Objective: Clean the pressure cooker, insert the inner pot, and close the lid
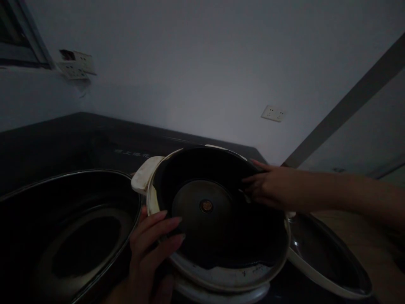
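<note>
A round white electric cooker base sits tilted in front of me, its dark inside showing a metal heating plate with a brass centre. My left hand grips its near left rim, fingers curled over the edge. My right hand reaches in from the right, fingers stretched out against the far right inner wall. A white side handle sticks out at the upper left.
A large dark inner pot lies to the left on the black countertop. A glass lid rests at the right. White wall sockets sit on the wall behind. The scene is dim.
</note>
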Demonstrator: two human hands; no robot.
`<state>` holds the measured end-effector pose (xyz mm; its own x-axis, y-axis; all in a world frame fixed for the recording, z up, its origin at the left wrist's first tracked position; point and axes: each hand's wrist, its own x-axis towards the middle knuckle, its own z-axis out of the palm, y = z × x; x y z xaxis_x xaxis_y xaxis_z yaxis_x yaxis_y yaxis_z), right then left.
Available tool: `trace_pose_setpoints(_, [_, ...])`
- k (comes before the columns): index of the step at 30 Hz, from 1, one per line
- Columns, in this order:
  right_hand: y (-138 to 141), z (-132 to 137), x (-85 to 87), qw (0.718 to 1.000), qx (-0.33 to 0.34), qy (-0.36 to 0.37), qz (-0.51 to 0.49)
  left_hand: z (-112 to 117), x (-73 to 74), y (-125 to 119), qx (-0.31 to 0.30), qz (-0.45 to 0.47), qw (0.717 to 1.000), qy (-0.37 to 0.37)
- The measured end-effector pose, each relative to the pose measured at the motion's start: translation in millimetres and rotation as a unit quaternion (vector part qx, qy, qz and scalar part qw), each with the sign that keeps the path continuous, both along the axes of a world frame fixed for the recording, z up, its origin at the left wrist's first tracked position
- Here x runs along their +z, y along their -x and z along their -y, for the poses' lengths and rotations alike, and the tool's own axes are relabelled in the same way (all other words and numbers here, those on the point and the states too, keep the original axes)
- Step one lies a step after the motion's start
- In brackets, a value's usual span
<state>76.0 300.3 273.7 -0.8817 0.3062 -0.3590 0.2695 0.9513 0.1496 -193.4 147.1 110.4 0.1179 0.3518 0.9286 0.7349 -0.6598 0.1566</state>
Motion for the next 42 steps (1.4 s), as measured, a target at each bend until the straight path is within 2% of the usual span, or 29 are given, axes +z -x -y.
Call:
trace_pose_setpoints(3, [5,-37,-8.7,0.997,0.063,-0.045,0.007,2,-0.8,2,0.01,0.001,1.0,0.006])
trace_pose_setpoints(7, [37,-78,-13.8,0.977,0.186,-0.103,0.012,5,1.6,5,0.02,0.01,0.999,0.024])
trace_pose_setpoints(9, [60,-91,-13.8,0.951,0.277,-0.134,0.005,6,3.4,5,0.022,0.015,0.999,0.029])
trace_pose_setpoints(12, [98,-102,-13.3,0.896,0.402,-0.187,-0.03,5,4.1,0,0.031,0.037,0.998,0.028])
trace_pose_setpoints(15, [127,-102,-16.3,0.851,0.477,-0.207,-0.067,1,2.1,-12,0.048,0.085,0.995,0.0])
trace_pose_setpoints(17, [136,-101,-20.1,0.839,0.501,-0.2,-0.069,-2,0.8,-21,0.057,0.123,0.991,-0.019])
trace_pose_setpoints(20, [133,-101,-23.8,0.852,0.489,-0.18,-0.055,-4,1.3,-30,0.06,0.154,0.986,-0.024])
trace_pose_setpoints(23, [113,-103,-22.1,0.889,0.43,-0.155,-0.03,-2,4.3,-29,0.057,0.152,0.986,-0.024])
trace_pose_setpoints(28, [67,-81,-18.6,0.958,0.253,-0.129,0.041,3,6.5,-17,0.045,0.084,0.995,0.019])
trace_pose_setpoints(32, [36,-45,-26.6,0.98,0.112,-0.094,0.133,3,4.6,-20,0.062,0.105,0.993,0.008])
trace_pose_setpoints(34, [24,-35,-34.7,0.985,0.071,-0.079,0.136,2,4.4,-25,0.065,0.118,0.991,0.007])
trace_pose_setpoints(37, [16,-38,-47.4,0.988,0.081,-0.095,0.09,0,5.5,-31,0.06,0.136,0.989,-0.003])
trace_pose_setpoints(42, [35,-71,-59.8,0.972,0.182,-0.143,0.041,-6,8.3,-37,0.042,0.18,0.982,-0.036])
